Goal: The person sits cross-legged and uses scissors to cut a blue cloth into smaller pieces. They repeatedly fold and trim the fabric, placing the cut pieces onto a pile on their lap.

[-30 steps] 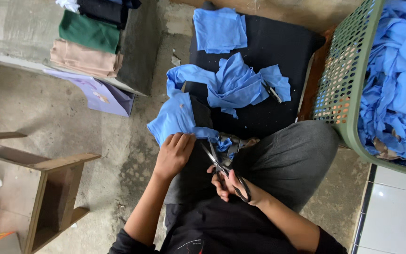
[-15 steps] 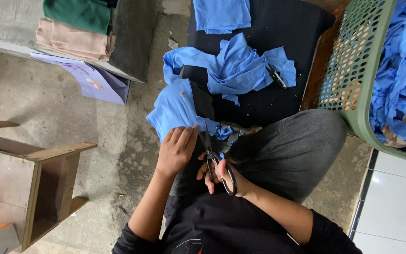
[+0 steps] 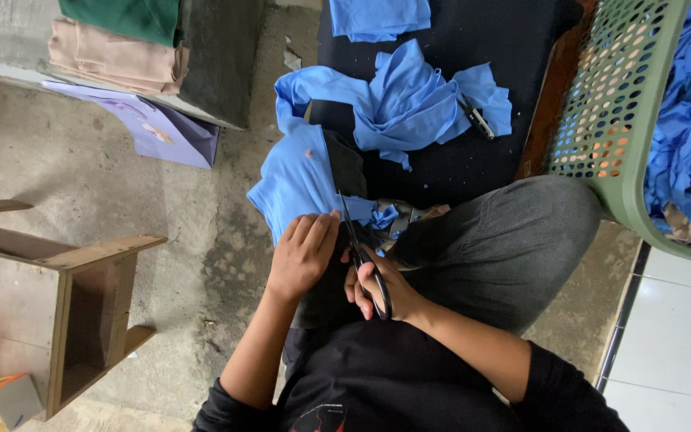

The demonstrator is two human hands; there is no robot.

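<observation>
Left hand: left hand [image 3: 301,254] lies palm down, fingers together and bent over the near edge of the blue cloth piece [image 3: 297,178], pinning it against the lap; it grips the fabric, nothing else.
Right hand: right hand [image 3: 379,286] is closed through the black loops of the scissors [image 3: 359,254], thumb and fingers inside the handles.
Scissors: blades point away from the body, running up along the right edge of the blue cloth piece, just beside the left fingertips; whether the blades are parted cannot be told, they read as one thin line.
Blue cloth piece: spread over the person's left thigh, on top of a dark strip of fabric; its far end hangs toward the concrete floor [image 3: 81,184].
Scraps: small blue and patterned offcuts [image 3: 393,214] sit bunched on the lap, touching the scissor blades' right side.
Work surface: black mat [image 3: 473,160] ahead of the knees carries a crumpled blue heap [image 3: 397,104] and a folded blue piece [image 3: 377,16] at the top edge.
Basket: green perforated basket [image 3: 609,104] at right, filled with more blue cloth.
Left surroundings: wooden stool [image 3: 81,304]; folded green and beige fabrics [image 3: 121,48] stacked on a ledge.
</observation>
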